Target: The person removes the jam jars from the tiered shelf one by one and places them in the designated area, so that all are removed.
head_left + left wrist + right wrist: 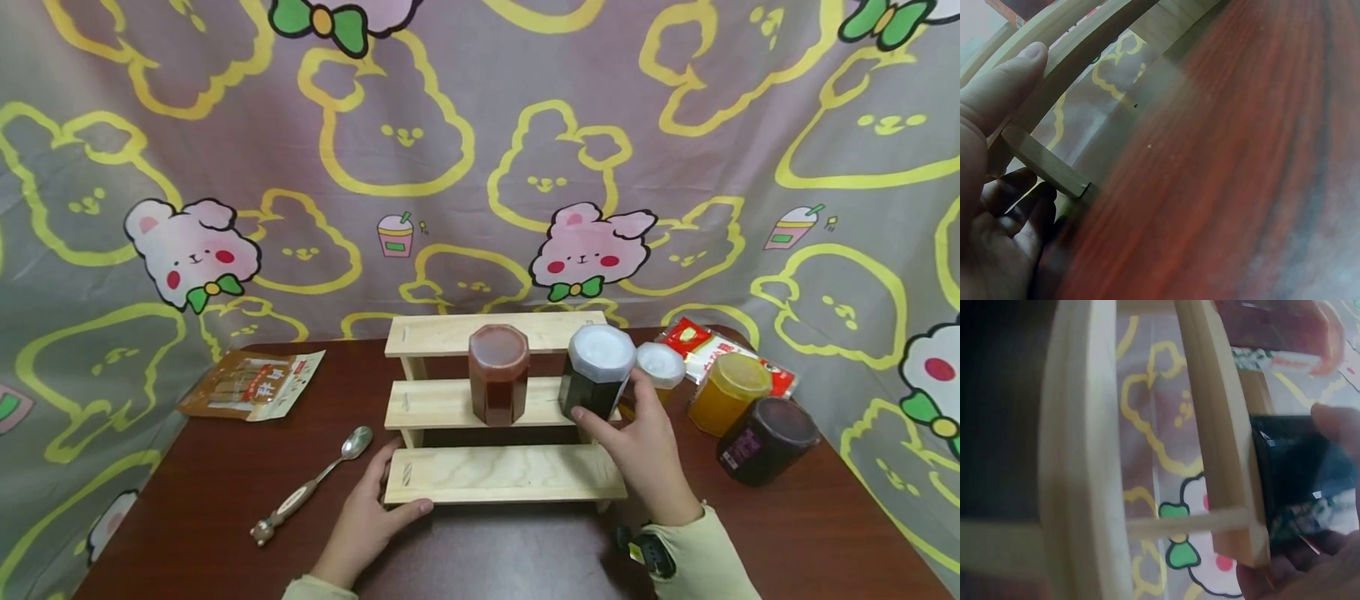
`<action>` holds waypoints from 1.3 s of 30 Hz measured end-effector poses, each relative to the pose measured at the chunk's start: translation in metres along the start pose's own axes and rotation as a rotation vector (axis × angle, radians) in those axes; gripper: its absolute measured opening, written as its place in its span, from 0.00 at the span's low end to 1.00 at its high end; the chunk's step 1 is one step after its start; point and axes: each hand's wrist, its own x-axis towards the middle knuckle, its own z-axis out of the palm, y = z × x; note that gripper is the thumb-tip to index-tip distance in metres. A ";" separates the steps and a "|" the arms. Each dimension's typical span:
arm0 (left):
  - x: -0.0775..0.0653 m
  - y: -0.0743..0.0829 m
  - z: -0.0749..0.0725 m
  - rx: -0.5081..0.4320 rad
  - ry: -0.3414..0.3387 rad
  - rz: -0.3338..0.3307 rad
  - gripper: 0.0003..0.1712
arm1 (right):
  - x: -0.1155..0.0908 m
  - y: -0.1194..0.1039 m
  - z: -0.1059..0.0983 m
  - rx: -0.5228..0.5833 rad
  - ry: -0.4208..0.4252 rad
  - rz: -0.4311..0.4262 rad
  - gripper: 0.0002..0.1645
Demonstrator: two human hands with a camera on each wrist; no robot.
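A three-tier wooden rack point(502, 473) stands on the table. My left hand point(367, 512) grips the left end of its lowest board, thumb along the front edge and fingers round the side; the left wrist view shows those fingers point(1029, 215) beside a support strip. At the middle tier's right end, my right hand point(651, 457) holds a dark jar with a white lid point(596, 387) between thumb and fingers. In the right wrist view that dark jar point(1307, 465) has its base at the board. A reddish-brown jar point(498, 383) stands left of it on the same tier.
Right of the rack are a white-lidded jar point(660, 365), a yellow jar point(729, 393), a dark purple jar point(767, 442) and a red-and-white packet point(697, 342). To the left lie a spoon point(315, 483) and a brown packet point(251, 385). A patterned curtain point(465, 167) hangs behind.
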 end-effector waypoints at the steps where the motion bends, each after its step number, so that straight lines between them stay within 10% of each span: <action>1: 0.000 0.000 0.000 0.002 0.000 0.001 0.57 | 0.001 0.000 0.002 0.013 0.006 0.002 0.52; 21: 0.002 -0.006 0.003 -0.004 0.003 0.021 0.58 | -0.006 0.005 0.000 -0.024 0.099 0.050 0.53; 39: 0.000 -0.003 0.001 -0.016 -0.002 0.024 0.58 | -0.015 0.024 -0.013 0.043 0.367 -0.012 0.53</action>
